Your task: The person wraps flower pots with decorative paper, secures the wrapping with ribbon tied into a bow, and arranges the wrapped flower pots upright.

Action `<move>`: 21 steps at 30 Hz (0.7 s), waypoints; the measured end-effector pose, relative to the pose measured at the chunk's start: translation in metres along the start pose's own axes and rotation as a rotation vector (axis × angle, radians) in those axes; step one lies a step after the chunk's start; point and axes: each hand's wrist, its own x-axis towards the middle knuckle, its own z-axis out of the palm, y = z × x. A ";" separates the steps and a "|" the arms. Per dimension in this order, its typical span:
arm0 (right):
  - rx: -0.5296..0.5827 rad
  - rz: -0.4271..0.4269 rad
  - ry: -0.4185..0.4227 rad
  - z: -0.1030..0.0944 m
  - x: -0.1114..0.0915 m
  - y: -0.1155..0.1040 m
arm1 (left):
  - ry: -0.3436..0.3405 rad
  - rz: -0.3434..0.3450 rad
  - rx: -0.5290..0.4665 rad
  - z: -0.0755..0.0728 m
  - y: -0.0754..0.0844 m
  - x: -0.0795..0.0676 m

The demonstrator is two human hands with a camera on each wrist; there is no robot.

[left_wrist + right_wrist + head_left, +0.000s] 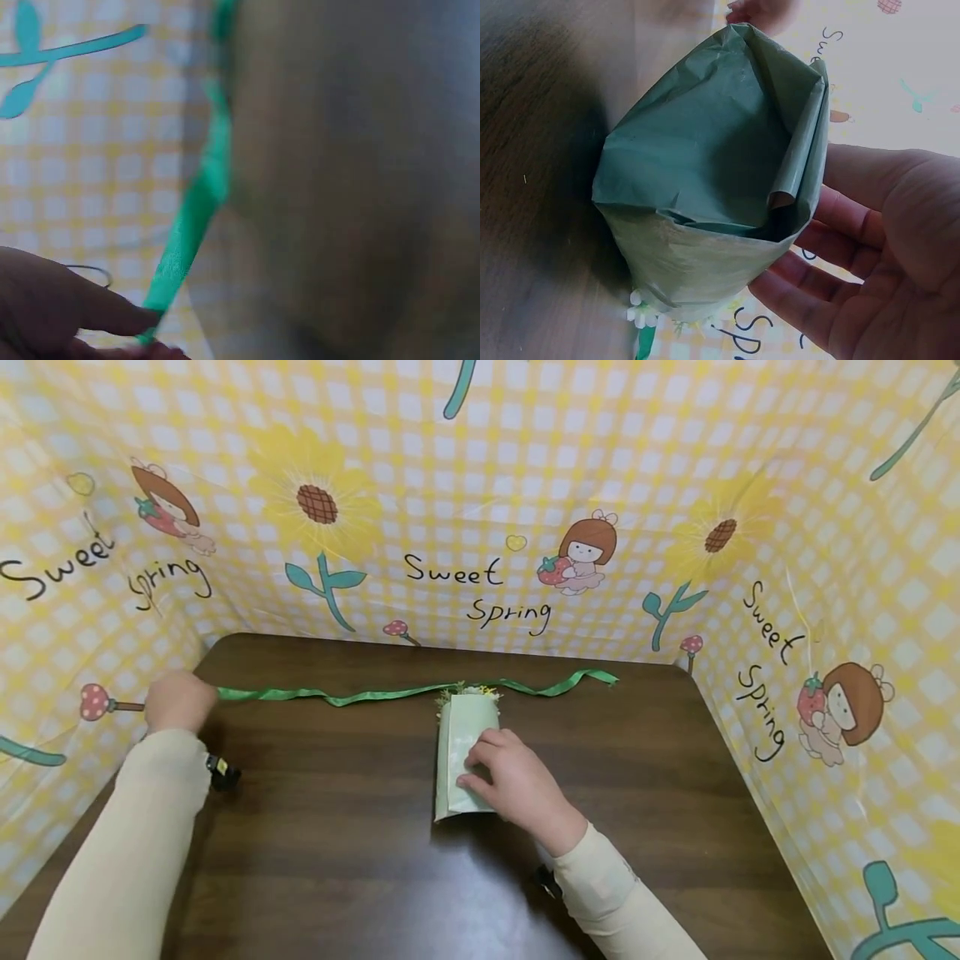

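Observation:
A green ribbon (360, 696) stretches across the far part of the table, passing at the flower end of a small bouquet in pale green wrapping paper (468, 752). My left hand (180, 700) pinches the ribbon's left end between thumb and fingers, as the left wrist view shows. The bouquet lies with its tiny white and yellow flowers (487, 693) pointing away from me. My right hand (517, 777) rests on the wrapping's right side, fingers loosely bent and fingertips against the paper. Seen from the right wrist, the wrapping's near end gapes, with a folded edge inside.
The dark wooden table (322, 868) is bordered at the back and sides by a yellow checked cloth (450, 485) printed with flowers and cartoon figures. The ribbon's loose right end (600, 676) lies wavy on the table near the back edge.

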 end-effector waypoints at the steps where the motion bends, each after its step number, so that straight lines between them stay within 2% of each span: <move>1: -0.001 0.001 -0.003 0.000 0.000 0.000 | -0.032 -0.004 0.048 0.004 -0.001 -0.003; 3: 0.001 0.002 -0.005 -0.001 0.000 0.000 | -0.040 0.017 0.115 0.015 0.007 -0.007; 4: 0.002 0.001 -0.006 -0.001 0.000 0.000 | -0.019 0.021 0.108 0.022 0.015 -0.009; 7: 0.006 -0.003 -0.005 0.000 0.001 0.000 | 0.124 0.072 0.046 0.044 0.051 -0.017; 10: 0.016 -0.008 -0.001 0.000 0.000 -0.001 | 0.272 0.173 0.013 0.061 0.093 -0.030; 12: 0.024 -0.008 0.000 0.001 0.000 -0.001 | 0.355 0.275 0.042 0.068 0.119 -0.042; 14: 0.028 -0.006 -0.004 0.001 0.000 -0.002 | 0.376 0.404 0.057 0.072 0.144 -0.058; 15: 0.029 -0.003 -0.008 0.001 0.000 -0.002 | 0.360 0.475 0.055 0.074 0.157 -0.067; 17: 0.031 -0.002 -0.011 0.000 0.000 -0.002 | 0.271 0.663 -0.003 0.080 0.183 -0.088; 18: 0.032 -0.001 -0.013 0.000 0.000 -0.001 | 0.200 0.763 -0.040 0.084 0.195 -0.100; 20: 0.034 -0.006 -0.015 -0.002 0.000 0.000 | 0.001 0.940 -0.112 0.094 0.214 -0.123; 21: 0.039 -0.013 -0.017 -0.004 0.001 0.001 | -0.099 1.001 -0.140 0.098 0.222 -0.134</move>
